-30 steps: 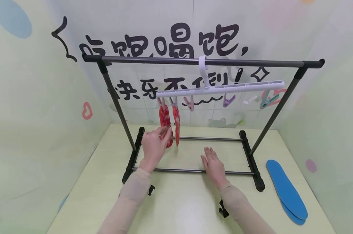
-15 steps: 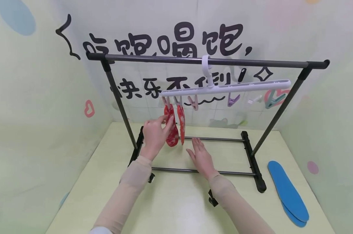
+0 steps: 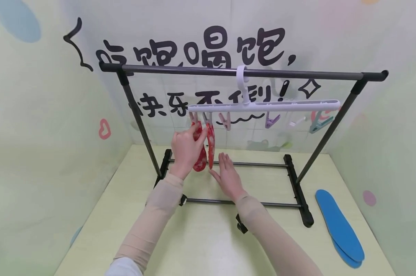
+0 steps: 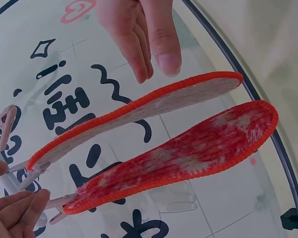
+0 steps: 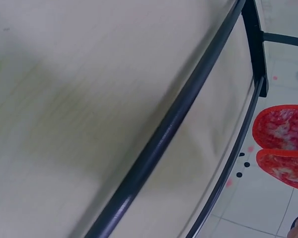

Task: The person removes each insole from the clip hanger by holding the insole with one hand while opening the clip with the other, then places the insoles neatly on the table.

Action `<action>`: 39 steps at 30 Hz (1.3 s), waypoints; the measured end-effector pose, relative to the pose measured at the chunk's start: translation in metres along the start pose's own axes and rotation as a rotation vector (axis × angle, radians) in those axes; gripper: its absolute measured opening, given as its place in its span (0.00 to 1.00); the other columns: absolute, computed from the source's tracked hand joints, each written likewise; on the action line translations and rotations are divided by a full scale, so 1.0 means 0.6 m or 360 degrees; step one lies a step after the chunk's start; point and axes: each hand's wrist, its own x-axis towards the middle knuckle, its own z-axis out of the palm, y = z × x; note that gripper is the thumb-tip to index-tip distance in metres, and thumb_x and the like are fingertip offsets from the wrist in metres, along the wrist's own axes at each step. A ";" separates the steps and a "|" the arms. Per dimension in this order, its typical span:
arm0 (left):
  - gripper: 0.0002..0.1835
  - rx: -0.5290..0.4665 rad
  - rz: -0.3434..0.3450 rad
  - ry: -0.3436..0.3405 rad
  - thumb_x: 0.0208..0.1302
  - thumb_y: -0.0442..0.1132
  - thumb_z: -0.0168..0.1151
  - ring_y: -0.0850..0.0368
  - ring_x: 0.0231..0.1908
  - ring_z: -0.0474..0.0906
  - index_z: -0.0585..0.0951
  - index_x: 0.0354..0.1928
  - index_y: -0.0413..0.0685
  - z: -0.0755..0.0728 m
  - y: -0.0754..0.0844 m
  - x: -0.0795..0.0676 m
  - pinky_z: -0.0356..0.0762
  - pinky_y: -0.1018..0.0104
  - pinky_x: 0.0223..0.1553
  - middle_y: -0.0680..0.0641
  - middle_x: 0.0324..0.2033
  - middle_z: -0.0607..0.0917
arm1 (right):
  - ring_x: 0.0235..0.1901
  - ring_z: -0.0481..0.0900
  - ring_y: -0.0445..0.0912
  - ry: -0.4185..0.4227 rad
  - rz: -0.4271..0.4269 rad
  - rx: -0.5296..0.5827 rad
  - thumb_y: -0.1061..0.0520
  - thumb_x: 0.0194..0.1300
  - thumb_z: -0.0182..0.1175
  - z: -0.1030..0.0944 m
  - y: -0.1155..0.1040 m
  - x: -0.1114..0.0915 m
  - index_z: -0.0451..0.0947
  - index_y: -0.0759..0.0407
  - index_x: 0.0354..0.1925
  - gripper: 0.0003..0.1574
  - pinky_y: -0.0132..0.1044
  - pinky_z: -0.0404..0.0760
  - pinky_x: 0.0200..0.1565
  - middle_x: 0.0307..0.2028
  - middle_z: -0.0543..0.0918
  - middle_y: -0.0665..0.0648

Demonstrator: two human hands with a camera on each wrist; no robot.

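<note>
Two red-and-white insoles with orange-red edges hang from clothespins at the hanger's left end. The left insole (image 3: 200,161) is partly covered by my left hand (image 3: 186,150); the right insole (image 3: 211,147) hangs edge-on beside it. My left hand is raised to their upper ends, thumb and index finger apart near the clothespins (image 4: 59,202). In the left wrist view, one insole (image 4: 198,153) shows its fluffy face and the other insole (image 4: 188,94) its pale side. My right hand (image 3: 230,179) has straight fingers, its thumb close to the right insole's lower tip.
The lilac hanger (image 3: 284,106) hooks over the black rack's top bar (image 3: 180,70). A pink clothespin (image 3: 225,122), a purple clothespin (image 3: 271,120) and a teal clothespin (image 3: 320,122) hang farther right. Blue insoles (image 3: 339,226) lie stacked on the table at the right.
My left hand has let go of the left insole's lower part and moved up to the clothespins. My right hand has moved left and forward, toward the right insole.
</note>
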 end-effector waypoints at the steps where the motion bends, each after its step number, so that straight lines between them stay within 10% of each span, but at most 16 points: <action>1: 0.21 -0.0003 -0.0007 0.0004 0.70 0.52 0.59 0.47 0.21 0.82 0.86 0.50 0.41 0.000 0.001 0.002 0.73 0.51 0.39 0.42 0.22 0.88 | 0.77 0.49 0.57 -0.0010 0.0008 0.0001 0.38 0.74 0.50 -0.001 -0.003 0.004 0.49 0.68 0.75 0.49 0.48 0.54 0.73 0.75 0.54 0.67; 12: 0.22 -0.0028 -0.0077 -0.0109 0.70 0.54 0.59 0.49 0.23 0.83 0.87 0.47 0.42 0.004 0.011 0.023 0.73 0.48 0.45 0.44 0.26 0.89 | 0.77 0.48 0.57 -0.0061 0.0158 0.0082 0.36 0.71 0.53 -0.004 -0.016 0.025 0.47 0.67 0.76 0.53 0.51 0.61 0.70 0.76 0.53 0.66; 19: 0.27 -0.0030 -0.0194 -0.0277 0.69 0.60 0.56 0.52 0.16 0.73 0.87 0.46 0.43 0.010 0.013 0.037 0.61 0.63 0.20 0.45 0.19 0.86 | 0.77 0.49 0.55 -0.0057 0.0263 0.0257 0.36 0.68 0.58 -0.005 -0.010 0.030 0.47 0.65 0.77 0.56 0.54 0.64 0.68 0.76 0.53 0.65; 39: 0.28 -0.0090 -0.0372 -0.0303 0.65 0.65 0.58 0.54 0.31 0.85 0.89 0.38 0.48 0.026 0.023 0.071 0.72 0.62 0.29 0.49 0.33 0.91 | 0.76 0.52 0.57 -0.0050 0.0216 0.0233 0.41 0.69 0.59 0.004 -0.005 0.021 0.50 0.66 0.75 0.52 0.56 0.68 0.65 0.75 0.57 0.67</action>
